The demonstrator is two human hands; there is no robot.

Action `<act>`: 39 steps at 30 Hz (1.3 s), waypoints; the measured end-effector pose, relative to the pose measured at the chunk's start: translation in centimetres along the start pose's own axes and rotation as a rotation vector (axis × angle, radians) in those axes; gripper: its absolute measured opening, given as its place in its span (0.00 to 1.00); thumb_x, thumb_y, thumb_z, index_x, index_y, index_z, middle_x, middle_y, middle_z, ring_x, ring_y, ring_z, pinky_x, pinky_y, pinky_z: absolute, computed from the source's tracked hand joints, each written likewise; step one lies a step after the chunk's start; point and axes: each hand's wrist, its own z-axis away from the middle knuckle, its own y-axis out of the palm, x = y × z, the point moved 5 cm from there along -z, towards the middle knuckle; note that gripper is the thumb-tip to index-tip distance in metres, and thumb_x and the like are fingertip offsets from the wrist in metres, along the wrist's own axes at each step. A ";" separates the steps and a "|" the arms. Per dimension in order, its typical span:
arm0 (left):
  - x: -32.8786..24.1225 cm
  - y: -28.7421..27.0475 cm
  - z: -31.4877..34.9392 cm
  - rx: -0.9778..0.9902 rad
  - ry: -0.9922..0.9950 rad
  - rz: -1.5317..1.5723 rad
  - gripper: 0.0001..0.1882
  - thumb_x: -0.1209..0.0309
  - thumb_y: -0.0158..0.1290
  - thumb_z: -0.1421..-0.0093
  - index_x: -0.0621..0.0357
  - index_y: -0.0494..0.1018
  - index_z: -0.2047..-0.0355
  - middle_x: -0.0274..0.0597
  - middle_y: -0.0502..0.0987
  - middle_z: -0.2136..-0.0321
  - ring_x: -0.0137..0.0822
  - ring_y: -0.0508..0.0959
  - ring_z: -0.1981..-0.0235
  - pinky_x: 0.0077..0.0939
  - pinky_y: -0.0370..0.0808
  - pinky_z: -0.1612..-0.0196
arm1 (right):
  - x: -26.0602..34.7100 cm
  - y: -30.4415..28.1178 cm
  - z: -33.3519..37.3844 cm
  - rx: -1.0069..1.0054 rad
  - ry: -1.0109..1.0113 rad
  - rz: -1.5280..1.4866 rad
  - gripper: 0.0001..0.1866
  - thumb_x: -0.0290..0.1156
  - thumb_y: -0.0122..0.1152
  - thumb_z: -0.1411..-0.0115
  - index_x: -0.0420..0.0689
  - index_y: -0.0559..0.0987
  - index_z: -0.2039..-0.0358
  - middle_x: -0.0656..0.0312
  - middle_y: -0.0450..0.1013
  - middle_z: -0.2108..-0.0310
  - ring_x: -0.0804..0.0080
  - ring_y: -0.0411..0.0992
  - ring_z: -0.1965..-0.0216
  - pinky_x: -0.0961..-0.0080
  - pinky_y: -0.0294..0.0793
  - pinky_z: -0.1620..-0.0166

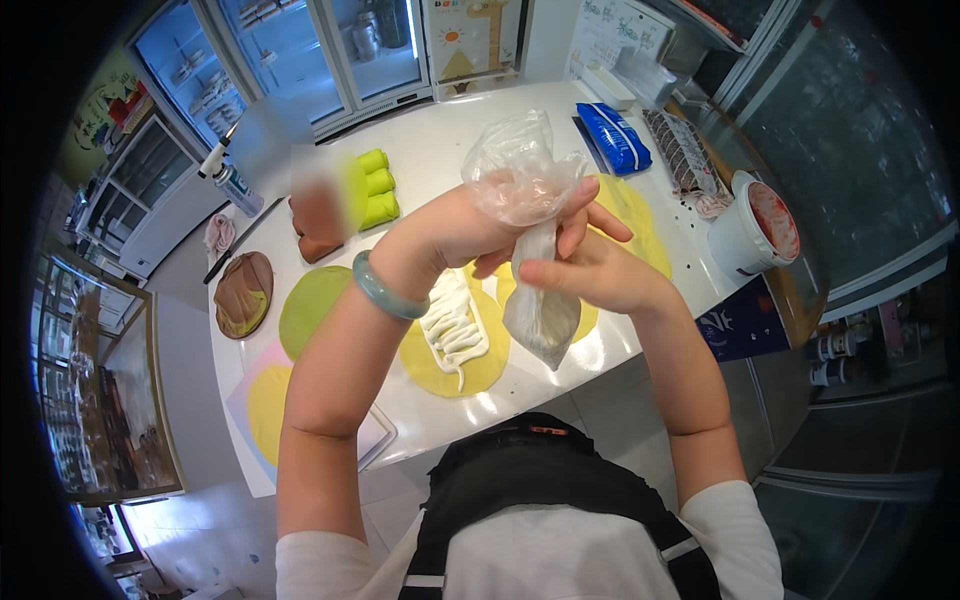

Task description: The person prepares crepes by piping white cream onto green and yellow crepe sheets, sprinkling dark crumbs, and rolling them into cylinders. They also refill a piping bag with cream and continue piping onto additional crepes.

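A clear plastic piping bag [540, 320] with white cream in its lower part hangs tip down before me. My left hand [490, 220] is closed round its twisted neck, with the loose bag top bunched above. My right hand [600, 275] grips the bag just below, thumb across its front. Beneath, on the table, lies a round yellow crepe [412, 362] bearing a zigzag of white cream [455, 325]. More yellow crepe [645, 225] shows behind my right hand, and a green crepe [312, 310] lies beside my left forearm.
Green rolls [378, 190] and brown rolls [318, 220] stand at the back left, near brown crepes [243, 295] and a torch canister [235, 190]. At the right are a blue packet [613, 138], a patterned pouch [682, 150] and a white bucket [735, 240] with red contents. Glass-door fridges line the back.
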 end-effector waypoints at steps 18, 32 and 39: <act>7.9 -4.1 10.6 -0.597 0.127 -0.161 0.37 0.72 0.61 0.34 0.64 0.60 0.28 0.52 0.72 0.36 0.42 0.72 0.35 0.38 0.68 0.32 | -16.0 -13.3 3.8 -1.371 -0.324 0.095 0.24 0.47 0.44 0.21 0.43 0.68 0.72 0.52 0.79 0.64 0.67 0.74 0.63 0.69 0.75 0.54; 15.7 -0.4 18.3 -0.549 -0.162 -0.001 0.28 0.80 0.55 0.32 0.65 0.66 0.32 0.50 0.76 0.38 0.42 0.74 0.36 0.38 0.67 0.31 | -20.5 -13.2 1.4 -1.514 -0.360 0.585 0.20 0.36 0.50 0.26 0.37 0.73 0.74 0.58 0.71 0.76 0.63 0.70 0.71 0.63 0.73 0.62; 17.0 0.8 18.1 -0.434 -0.178 0.024 0.27 0.81 0.52 0.32 0.65 0.66 0.33 0.49 0.76 0.38 0.41 0.74 0.36 0.39 0.68 0.32 | -18.9 -12.0 2.0 -1.548 -0.289 0.437 0.25 0.41 0.48 0.24 0.38 0.69 0.77 0.59 0.67 0.79 0.66 0.67 0.74 0.64 0.68 0.67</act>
